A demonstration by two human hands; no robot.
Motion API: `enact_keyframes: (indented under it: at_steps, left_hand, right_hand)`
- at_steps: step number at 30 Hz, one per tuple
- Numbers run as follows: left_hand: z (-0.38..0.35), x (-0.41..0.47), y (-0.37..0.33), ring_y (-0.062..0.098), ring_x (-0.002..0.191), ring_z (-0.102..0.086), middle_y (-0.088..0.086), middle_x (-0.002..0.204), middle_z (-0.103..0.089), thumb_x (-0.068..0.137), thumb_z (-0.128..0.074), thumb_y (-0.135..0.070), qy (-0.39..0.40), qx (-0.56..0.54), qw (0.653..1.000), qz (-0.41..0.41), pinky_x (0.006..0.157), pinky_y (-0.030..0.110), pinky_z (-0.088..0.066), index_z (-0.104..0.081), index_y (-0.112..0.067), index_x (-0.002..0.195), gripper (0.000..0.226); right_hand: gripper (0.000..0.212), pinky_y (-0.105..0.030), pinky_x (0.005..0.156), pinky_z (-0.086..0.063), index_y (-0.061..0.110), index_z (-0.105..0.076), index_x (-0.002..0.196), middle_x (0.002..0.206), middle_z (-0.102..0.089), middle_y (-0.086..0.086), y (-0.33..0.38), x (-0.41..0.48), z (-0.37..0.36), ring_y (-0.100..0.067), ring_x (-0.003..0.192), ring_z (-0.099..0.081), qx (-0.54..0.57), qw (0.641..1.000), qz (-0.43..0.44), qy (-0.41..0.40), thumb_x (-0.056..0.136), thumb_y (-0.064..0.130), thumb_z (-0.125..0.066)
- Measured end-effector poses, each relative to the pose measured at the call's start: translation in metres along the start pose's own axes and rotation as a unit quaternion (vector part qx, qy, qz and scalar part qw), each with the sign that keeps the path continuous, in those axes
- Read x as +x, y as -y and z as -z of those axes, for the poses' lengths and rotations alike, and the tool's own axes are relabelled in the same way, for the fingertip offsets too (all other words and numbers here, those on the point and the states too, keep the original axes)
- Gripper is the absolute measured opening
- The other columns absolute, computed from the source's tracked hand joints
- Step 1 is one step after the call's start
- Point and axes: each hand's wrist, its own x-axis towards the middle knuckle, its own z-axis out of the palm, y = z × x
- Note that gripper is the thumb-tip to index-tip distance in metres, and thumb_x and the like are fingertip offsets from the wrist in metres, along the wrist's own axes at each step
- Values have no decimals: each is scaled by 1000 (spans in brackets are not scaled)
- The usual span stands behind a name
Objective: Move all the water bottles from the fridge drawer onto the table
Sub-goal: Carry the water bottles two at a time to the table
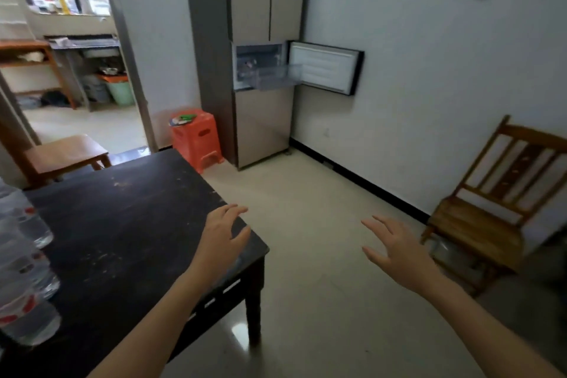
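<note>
Clear plastic water bottles (26, 270) with red labels stand on the dark wooden table (122, 224) at the left edge of the frame. Both hands are empty, fingers spread wide: the left hand (222, 236) low in the middle, the right hand (395, 250) beside it. Up in the middle, the grey fridge (264, 126) has its clear drawer (273, 77) pulled out. I cannot tell if bottles are left inside. Cold bottles may be wet and slip.

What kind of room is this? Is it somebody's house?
Probably a home's dining room. A tall grey fridge stands by the wall with its small door open, a dark wooden table holds clear plastic water bottles, and a slatted wooden chair waits nearby.
</note>
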Motion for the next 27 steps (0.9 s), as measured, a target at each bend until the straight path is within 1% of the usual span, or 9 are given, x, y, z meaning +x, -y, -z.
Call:
enact_keyframes:
  at_steps: [4,6,8,9,12,14,17,23,27]
  left_hand:
    - [-58,-22,-59,20,127,-34,6,132,-48,89,-56,-20,29,-32,999,-21,101,23,-22,-51,-11,127,39]
    - [-84,-34,-86,22,126,-37,7,131,-48,89,-57,-21,44,-36,998,-25,101,24,-23,-51,-10,126,39]
    - [-110,-47,-112,24,123,-41,8,129,-50,86,-55,-32,60,-41,997,-39,99,23,-24,-53,-10,125,45]
    - [-126,-52,-129,23,123,-41,8,128,-50,86,-54,-33,67,-45,996,-43,98,22,-23,-53,-10,125,45]
    - [-154,-59,-159,25,123,-41,9,128,-50,89,-58,-16,66,-49,995,-49,97,21,-22,-53,-8,123,36]
    - [-169,-59,-176,28,122,-42,12,127,-52,87,-59,-16,63,-49,995,-51,97,23,-23,-55,-6,121,36]
    - [-184,-56,-192,28,122,-42,12,127,-53,87,-60,-9,64,-47,996,-40,97,25,-24,-55,-7,122,35]
    - [-217,-30,-196,30,122,-42,12,126,-53,87,-59,-8,53,-29,998,-20,97,26,-25,-56,-6,121,35]
    - [-251,12,-192,33,119,-45,16,123,-55,85,-61,-5,47,-27,999,3,100,35,-30,-58,-4,118,33]
  right_hand:
    - [54,-26,110,-23,18,-36,140,144,-35,-5,-63,-66,19,-17,135,-30,30,998,-57,8,91,32,-54]
    - [54,-25,111,-20,19,-35,141,147,-33,-4,-91,-95,27,-16,137,-27,32,996,-81,12,91,34,-53]
    - [55,-26,112,-19,20,-33,141,149,-29,-3,-118,-122,36,-16,139,-24,39,992,-115,14,92,35,-51]
    - [54,-26,112,-19,20,-32,142,149,-29,-2,-133,-138,44,-15,139,-22,44,990,-132,15,93,34,-51]
    - [53,-23,110,-18,19,-33,141,148,-29,-2,-161,-163,56,-14,138,-23,62,988,-144,0,93,33,-51]
    - [53,-22,110,-17,18,-34,141,147,-29,-3,-177,-171,62,-15,138,-23,57,988,-142,1,93,33,-51]
    - [54,-25,111,-19,18,-34,141,148,-29,-4,-200,-170,64,-16,138,-23,52,989,-137,8,93,35,-51]
    - [54,-28,113,-18,21,-30,143,151,-25,-4,-240,-136,59,-17,140,-19,40,991,-122,37,94,37,-46]
    - [55,-28,114,-18,22,-29,144,151,-24,-3,-277,-102,58,-16,140,-20,24,992,-117,51,94,38,-46]
